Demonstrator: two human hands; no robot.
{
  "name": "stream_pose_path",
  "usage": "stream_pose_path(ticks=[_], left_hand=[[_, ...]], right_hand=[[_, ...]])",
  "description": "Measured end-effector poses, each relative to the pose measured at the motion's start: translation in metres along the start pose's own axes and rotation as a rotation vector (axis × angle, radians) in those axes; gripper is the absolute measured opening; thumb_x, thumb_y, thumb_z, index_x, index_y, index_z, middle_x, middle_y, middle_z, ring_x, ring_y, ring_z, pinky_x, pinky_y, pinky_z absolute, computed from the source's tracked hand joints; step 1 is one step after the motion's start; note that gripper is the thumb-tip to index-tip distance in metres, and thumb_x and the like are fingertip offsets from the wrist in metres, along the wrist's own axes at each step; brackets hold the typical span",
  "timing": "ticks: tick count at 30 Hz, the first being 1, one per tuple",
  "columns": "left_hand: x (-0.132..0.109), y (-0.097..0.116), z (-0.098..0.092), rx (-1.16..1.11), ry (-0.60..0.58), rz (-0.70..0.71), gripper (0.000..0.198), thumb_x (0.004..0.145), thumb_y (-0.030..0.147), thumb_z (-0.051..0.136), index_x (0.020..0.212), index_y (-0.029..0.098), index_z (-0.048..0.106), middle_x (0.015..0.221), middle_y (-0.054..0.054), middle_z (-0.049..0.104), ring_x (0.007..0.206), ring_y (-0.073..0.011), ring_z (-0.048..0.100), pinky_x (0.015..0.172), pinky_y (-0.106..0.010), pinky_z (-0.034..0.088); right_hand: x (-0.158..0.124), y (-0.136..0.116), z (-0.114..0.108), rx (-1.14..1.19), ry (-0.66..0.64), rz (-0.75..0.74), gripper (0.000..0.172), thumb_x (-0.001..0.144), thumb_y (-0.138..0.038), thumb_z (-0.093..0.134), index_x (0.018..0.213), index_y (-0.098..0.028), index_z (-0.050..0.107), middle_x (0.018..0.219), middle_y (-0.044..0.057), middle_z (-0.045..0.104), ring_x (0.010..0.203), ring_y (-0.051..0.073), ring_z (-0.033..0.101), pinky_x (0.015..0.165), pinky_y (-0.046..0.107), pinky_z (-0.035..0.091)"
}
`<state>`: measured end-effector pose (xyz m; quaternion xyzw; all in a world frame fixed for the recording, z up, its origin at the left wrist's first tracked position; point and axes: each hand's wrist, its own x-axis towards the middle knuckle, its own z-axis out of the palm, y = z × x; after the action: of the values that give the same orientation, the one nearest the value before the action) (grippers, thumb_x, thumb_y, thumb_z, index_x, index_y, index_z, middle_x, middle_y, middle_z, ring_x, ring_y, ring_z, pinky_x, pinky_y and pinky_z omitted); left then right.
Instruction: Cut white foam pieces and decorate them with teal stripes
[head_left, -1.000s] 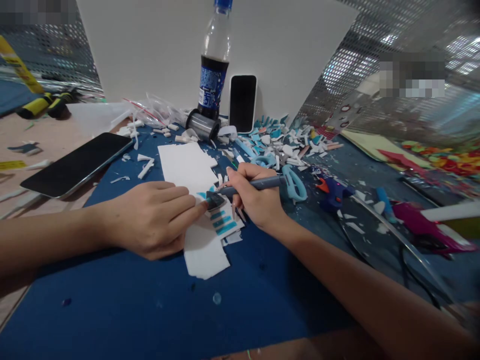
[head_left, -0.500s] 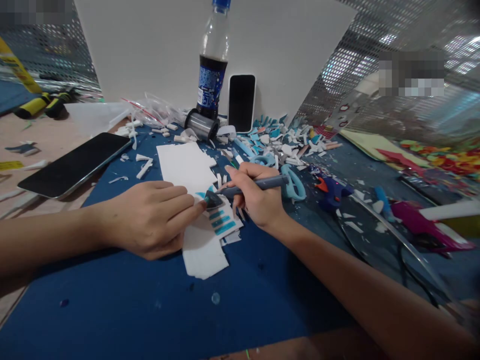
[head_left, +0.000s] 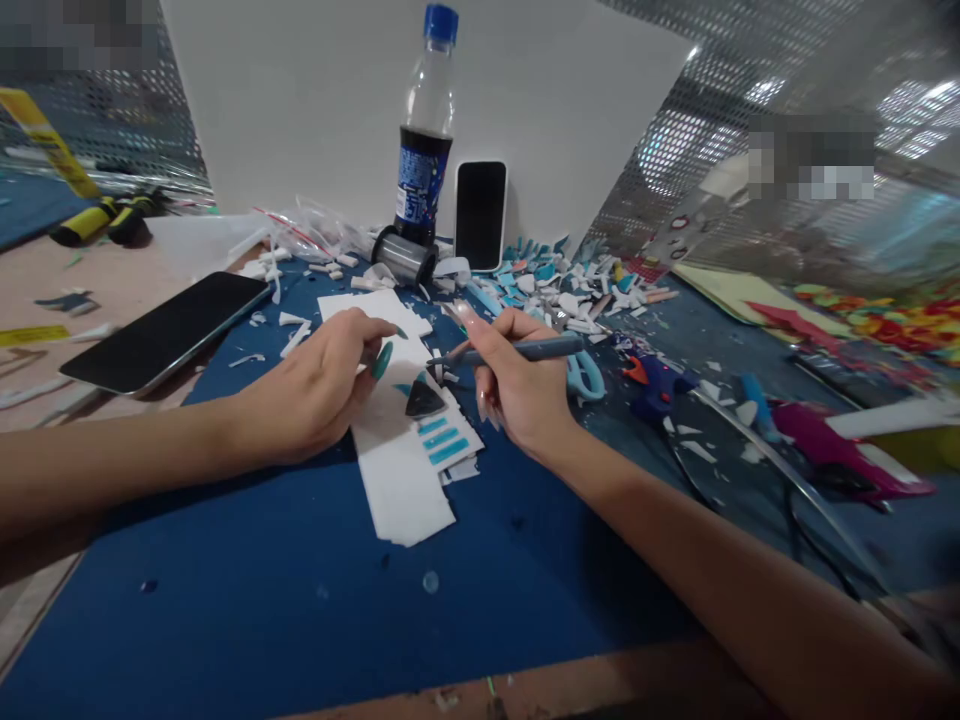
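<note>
In my right hand (head_left: 525, 385) is a slim grey pen (head_left: 544, 348), its tip pointing left above a white sheet (head_left: 409, 500). My left hand (head_left: 319, 385) is raised over the sheet's left edge, thumb and fingers apart with long teal nails, holding nothing. Between the hands, a small dark triangular piece (head_left: 425, 399) lies on the white sheet, with a bit of blue showing beside it. Just below it, a white piece with blue stripes (head_left: 444, 440) overlaps the sheet's right edge. Light-blue scissors handles (head_left: 586, 377) show behind my right hand.
A dark phone (head_left: 165, 330) lies at left. Behind stand a cola bottle (head_left: 424, 180), a spool (head_left: 405, 257) and an upright phone (head_left: 481, 215). Blue and white scraps (head_left: 555, 285) are heaped at the back. At right are a dark-blue glue gun (head_left: 660, 385) and a magenta tool (head_left: 840, 450).
My left hand has let go of the dark triangular piece and moved up and left, its fingers opening. The pen tip has lifted away from the piece.
</note>
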<state>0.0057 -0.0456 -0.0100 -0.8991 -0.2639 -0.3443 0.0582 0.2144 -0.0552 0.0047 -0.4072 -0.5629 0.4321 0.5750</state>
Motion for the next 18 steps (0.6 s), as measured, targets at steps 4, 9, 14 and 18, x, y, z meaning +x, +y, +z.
stream_pose_path(ticks=[4,9,14,18], left_hand=[[-0.004,-0.004,0.004,-0.049,-0.155,-0.13,0.034,0.093,0.01,0.032,0.124,0.008,0.044,0.099,-0.013,0.06,0.089,-0.0195,0.063,0.072,-0.029,0.054],[-0.007,-0.006,0.001,-0.087,-0.082,-0.087,0.041,0.096,0.018,0.035,0.136,0.008,0.032,0.093,-0.01,0.066,0.08,-0.015,0.066,0.068,-0.023,0.053],[-0.001,-0.001,0.0,-0.073,0.001,-0.009,0.035,0.098,0.021,0.035,0.131,0.008,0.034,0.087,-0.01,0.069,0.077,-0.0147,0.068,0.066,-0.024,0.054],[0.001,0.003,-0.001,-0.066,-0.004,0.007,0.034,0.098,0.018,0.035,0.13,0.007,0.036,0.087,-0.011,0.071,0.078,-0.0148,0.07,0.066,-0.022,0.055]], right_hand=[[-0.002,0.0,0.001,0.091,-0.046,0.001,0.039,0.079,-0.046,0.064,0.056,-0.02,0.046,0.038,-0.006,0.052,0.027,0.006,0.042,0.028,0.018,0.032],[-0.007,-0.008,0.004,0.138,-0.123,-0.002,0.033,0.08,-0.046,0.058,0.065,-0.017,0.061,0.045,-0.002,0.06,0.031,0.008,0.051,0.03,0.02,0.039],[-0.01,-0.013,0.009,0.093,-0.16,0.04,0.033,0.079,-0.047,0.061,0.063,-0.018,0.058,0.043,-0.004,0.058,0.03,0.007,0.049,0.031,0.018,0.04],[-0.011,-0.013,0.011,0.082,-0.214,0.031,0.035,0.08,-0.048,0.063,0.064,-0.017,0.057,0.046,-0.004,0.06,0.032,0.007,0.051,0.033,0.017,0.042]])
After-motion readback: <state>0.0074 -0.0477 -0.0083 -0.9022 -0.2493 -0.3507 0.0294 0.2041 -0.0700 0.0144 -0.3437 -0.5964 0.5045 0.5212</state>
